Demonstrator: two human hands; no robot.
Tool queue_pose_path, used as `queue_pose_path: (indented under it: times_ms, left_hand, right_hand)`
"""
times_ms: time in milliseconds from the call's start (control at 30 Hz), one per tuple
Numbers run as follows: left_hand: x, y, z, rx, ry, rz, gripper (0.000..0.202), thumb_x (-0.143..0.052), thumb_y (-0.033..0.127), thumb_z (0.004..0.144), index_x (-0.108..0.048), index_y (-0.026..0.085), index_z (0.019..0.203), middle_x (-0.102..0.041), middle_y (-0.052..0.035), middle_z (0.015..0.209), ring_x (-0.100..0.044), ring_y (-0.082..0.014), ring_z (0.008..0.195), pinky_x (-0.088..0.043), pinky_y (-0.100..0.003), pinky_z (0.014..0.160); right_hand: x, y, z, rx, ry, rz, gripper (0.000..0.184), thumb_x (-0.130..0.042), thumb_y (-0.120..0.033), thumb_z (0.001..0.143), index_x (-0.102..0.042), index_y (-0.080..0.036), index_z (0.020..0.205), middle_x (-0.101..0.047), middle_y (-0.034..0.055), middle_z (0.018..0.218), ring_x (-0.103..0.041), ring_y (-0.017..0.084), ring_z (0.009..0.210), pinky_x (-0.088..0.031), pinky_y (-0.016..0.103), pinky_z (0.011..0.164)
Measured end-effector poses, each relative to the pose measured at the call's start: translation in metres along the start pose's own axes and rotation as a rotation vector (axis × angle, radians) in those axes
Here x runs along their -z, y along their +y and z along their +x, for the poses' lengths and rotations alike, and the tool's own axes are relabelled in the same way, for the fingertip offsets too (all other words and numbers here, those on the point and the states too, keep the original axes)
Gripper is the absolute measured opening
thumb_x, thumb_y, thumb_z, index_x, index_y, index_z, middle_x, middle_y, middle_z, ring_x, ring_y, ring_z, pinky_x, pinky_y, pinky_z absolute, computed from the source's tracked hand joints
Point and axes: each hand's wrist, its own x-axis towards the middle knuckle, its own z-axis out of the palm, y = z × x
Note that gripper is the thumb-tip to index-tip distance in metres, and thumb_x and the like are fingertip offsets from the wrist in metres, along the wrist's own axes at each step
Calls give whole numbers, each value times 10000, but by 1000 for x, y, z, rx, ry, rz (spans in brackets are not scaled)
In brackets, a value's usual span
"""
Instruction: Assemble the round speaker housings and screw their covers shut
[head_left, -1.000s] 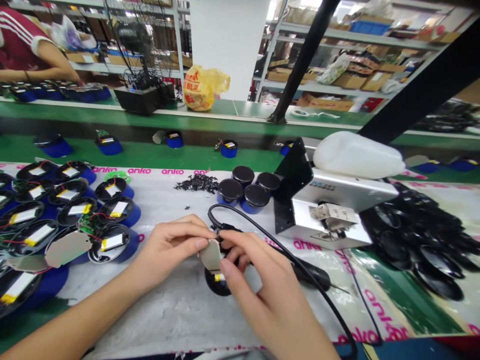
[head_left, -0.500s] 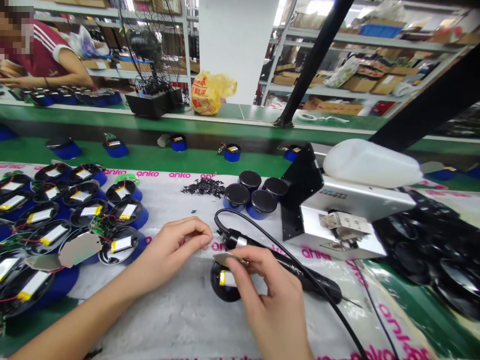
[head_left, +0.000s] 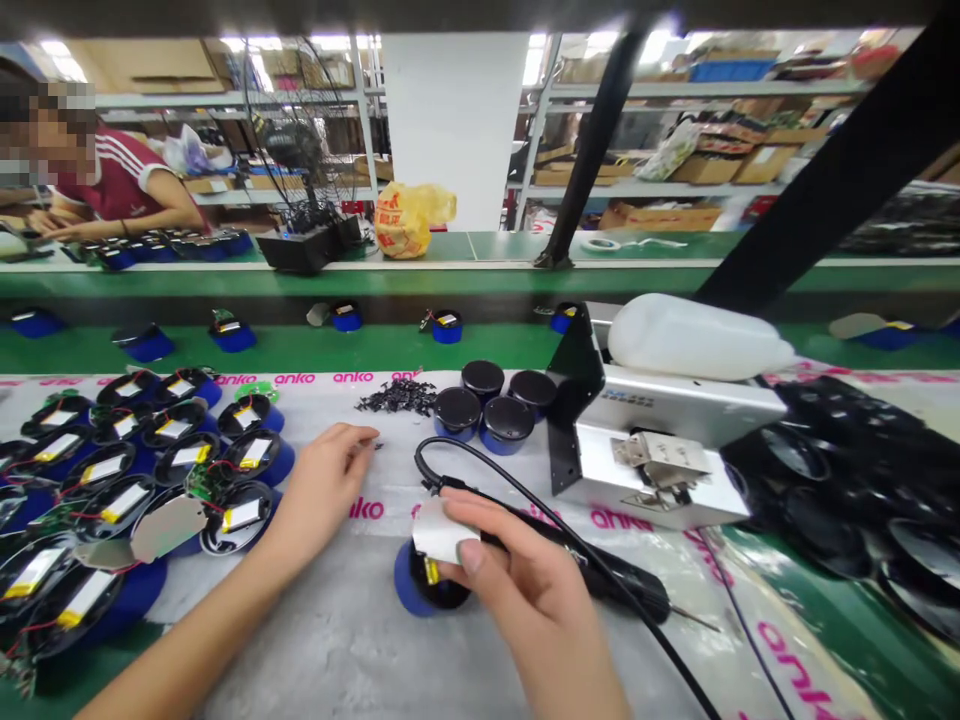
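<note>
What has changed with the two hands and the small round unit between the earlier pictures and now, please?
The left hand let go of the grey plate and reached away toward the pile of small black parts. The right hand kept the plate, tilting it over the blue round unit. The black corded tool, the capped units and the metal machine stayed put.

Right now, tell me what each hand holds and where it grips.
Right hand pinches the small grey plate by its near edge; left hand holds nothing visible.

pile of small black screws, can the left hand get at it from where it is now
Probably yes: the left hand lies open on the mat, fingertips pointing at the screw pile, with only bare mat between them.
</note>
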Motion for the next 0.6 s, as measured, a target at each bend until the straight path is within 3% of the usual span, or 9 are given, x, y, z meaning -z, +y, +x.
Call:
queue_pose_path:
  times_ms: [133,233,400,600]
  left_hand:
    - [1,5,9,30,-20,141,234,-527,165,961,-702,102,1104,-728,-137,1102,-703,-265,954,-534,-438,935]
    - [1,10,25,66,-25,234,183,-580,214,988,-679,132,1118,-713,-96,1118,-687,-239,1016,-538,-458,951]
    - [-7,16,57,114,-47,300,263,-630,324,979,-648,158,1182,-681,-85,1179,-685,-226,995,-585,-432,863]
    - [-14,16,57,98,-33,242,286,-629,319,979,-633,165,1220,-661,-95,1232,-673,-240,1041,-577,-452,889]
  right_hand:
    - [0,16,-5,192,-69,-172,350,-635,-198,910,-682,-314,1237,-587,93,1404,-668,234,1186,-615,313,913]
    - [-6,21,-8,300,-60,-363,298,-670,-172,875,-677,-281,1153,-624,84,1282,-720,178,1026,-633,223,788]
    - [-17,22,-8,581,145,-693,186,-657,-236,901,-597,-233,1077,-652,84,1170,-728,165,896,-632,256,746]
    - [-18,23,-10,604,127,-724,172,-639,-222,906,-582,-240,1067,-667,77,1168,-721,173,955,-625,254,761]
